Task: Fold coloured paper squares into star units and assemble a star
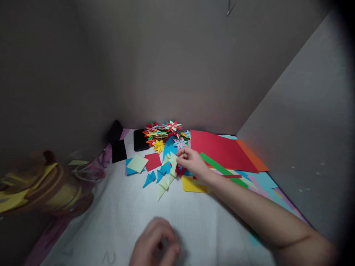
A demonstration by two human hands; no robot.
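Observation:
My right hand [191,160] reaches over the table from the right, its thumb and fingertips pinched on a pale green folded paper piece [173,159]. More folded pieces lie just below and left of it: a pale green one [163,186] and a blue one [150,178]. Behind my fingers is a heap of folded paper stars [158,132] in many colours, with a yellow star [159,145] in front. My left hand [156,242], slightly blurred, hovers near the front edge of view with fingers loosely curled and a gap to the thumb; I see nothing held.
Red paper sheets [222,149], green strips [219,164] and a yellow card [194,184] lie at the right. Square papers [137,164], a black phone [140,140] and a black square [119,151] are at the left. A blurred brown and yellow object [55,188] stands far left. Grey walls [177,66] enclose the table.

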